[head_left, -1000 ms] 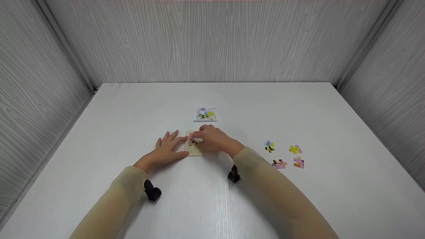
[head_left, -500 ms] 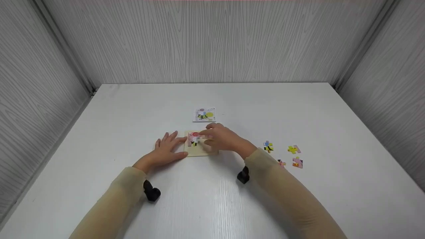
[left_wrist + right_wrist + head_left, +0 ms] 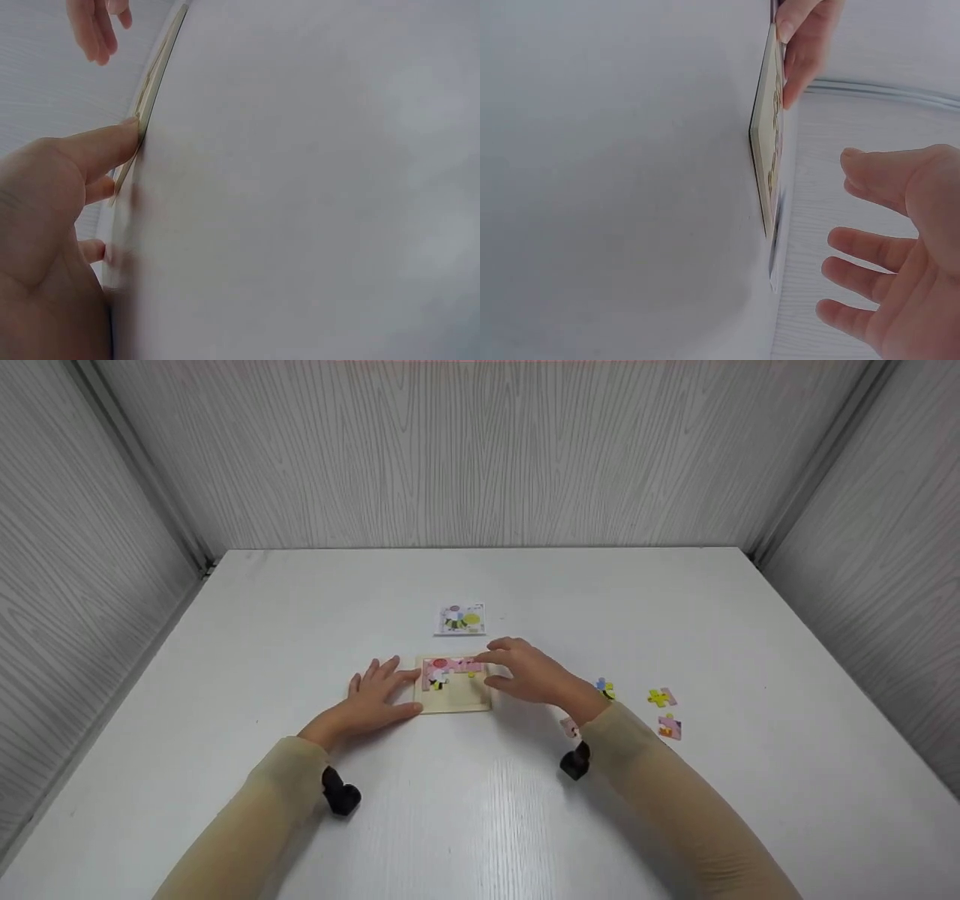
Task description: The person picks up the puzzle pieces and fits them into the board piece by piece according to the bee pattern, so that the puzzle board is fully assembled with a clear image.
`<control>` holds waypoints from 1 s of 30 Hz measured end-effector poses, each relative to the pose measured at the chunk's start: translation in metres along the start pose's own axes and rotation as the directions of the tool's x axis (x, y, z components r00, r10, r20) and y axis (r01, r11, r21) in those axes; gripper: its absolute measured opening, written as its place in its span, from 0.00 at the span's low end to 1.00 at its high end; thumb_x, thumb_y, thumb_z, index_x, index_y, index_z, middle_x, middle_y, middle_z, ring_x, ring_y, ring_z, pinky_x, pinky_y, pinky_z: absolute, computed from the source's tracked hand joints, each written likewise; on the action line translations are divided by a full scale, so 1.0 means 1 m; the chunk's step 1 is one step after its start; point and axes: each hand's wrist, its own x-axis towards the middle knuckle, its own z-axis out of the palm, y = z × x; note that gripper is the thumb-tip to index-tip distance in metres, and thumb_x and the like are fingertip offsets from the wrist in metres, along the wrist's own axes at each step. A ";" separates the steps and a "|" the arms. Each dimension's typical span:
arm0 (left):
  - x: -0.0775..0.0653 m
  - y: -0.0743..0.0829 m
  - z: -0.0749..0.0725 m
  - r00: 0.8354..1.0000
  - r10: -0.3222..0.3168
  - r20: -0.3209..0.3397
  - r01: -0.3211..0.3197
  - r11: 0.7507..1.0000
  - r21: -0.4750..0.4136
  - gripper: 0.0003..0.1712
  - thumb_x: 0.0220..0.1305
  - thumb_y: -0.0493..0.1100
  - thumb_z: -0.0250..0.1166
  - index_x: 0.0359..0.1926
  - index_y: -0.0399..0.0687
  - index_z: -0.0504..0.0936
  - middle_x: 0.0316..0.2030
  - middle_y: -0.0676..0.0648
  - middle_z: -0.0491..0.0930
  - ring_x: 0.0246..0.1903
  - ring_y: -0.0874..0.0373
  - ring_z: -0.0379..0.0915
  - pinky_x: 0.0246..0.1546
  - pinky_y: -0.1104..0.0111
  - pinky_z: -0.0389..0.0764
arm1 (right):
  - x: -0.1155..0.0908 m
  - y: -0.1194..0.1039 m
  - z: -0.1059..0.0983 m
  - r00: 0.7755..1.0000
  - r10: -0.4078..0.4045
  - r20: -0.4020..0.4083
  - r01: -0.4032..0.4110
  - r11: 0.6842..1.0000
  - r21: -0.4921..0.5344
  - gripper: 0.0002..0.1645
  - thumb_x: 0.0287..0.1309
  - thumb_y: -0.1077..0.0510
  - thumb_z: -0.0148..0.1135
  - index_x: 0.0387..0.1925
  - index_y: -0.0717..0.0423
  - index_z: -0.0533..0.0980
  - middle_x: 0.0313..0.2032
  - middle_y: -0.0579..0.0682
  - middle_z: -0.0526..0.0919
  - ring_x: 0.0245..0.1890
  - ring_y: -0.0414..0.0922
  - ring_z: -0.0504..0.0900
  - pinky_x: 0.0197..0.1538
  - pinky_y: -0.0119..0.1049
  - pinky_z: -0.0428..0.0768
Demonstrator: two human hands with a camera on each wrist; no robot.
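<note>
A small pale wooden puzzle tray (image 3: pixel 457 702) lies on the white table, with joined pink puzzle pieces (image 3: pixel 448 666) along its top and left. My left hand (image 3: pixel 375 701) is spread flat, thumb and index fingertips against the tray's left edge; the left wrist view shows the thumb (image 3: pixel 112 146) on that edge. Just off the tray's right side hovers my right hand (image 3: pixel 534 671), its fingers relaxed and apart. In the right wrist view nothing lies between its fingers (image 3: pixel 870 247).
A square picture card (image 3: pixel 460 619) with a bee lies behind the tray. To the right are loose puzzle pieces: a yellow one (image 3: pixel 660 697), a pink one (image 3: pixel 670 727), and a blue-and-yellow one (image 3: pixel 604 688) and a pale one (image 3: pixel 570 727) partly covered by my right arm.
My right hand has drawn back rightward from over the tray, uncovering the pieces set in it. Its sleeve now covers a loose piece seen before. My left hand has stayed at the tray's edge.
</note>
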 end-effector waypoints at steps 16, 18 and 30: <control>-0.001 -0.002 0.000 1.000 -0.007 -0.002 0.007 1.000 -0.029 0.40 0.61 0.64 0.55 0.70 0.57 0.56 0.72 0.41 0.36 0.69 0.41 0.20 0.61 0.43 0.25 | -0.030 0.032 -0.012 0.998 0.053 -0.047 -0.052 0.999 0.011 0.24 0.62 0.54 0.59 0.58 0.56 0.72 0.62 0.59 0.66 0.64 0.54 0.61 0.63 0.49 0.62; -0.001 -0.002 0.000 1.000 -0.007 -0.001 0.007 0.999 -0.032 0.40 0.62 0.64 0.55 0.71 0.56 0.56 0.72 0.41 0.35 0.69 0.41 0.19 0.61 0.43 0.24 | -0.033 0.038 -0.013 0.997 0.063 -0.052 -0.062 0.998 0.012 0.24 0.62 0.55 0.59 0.58 0.57 0.72 0.62 0.60 0.66 0.64 0.54 0.61 0.62 0.49 0.62; -0.001 -0.001 -0.001 1.000 -0.002 0.005 0.002 0.999 -0.034 0.41 0.62 0.64 0.55 0.71 0.56 0.56 0.72 0.41 0.35 0.69 0.41 0.19 0.61 0.43 0.24 | -0.065 0.068 -0.026 0.993 0.093 -0.078 -0.090 0.995 0.042 0.24 0.63 0.55 0.57 0.58 0.59 0.71 0.62 0.62 0.65 0.63 0.57 0.60 0.61 0.52 0.63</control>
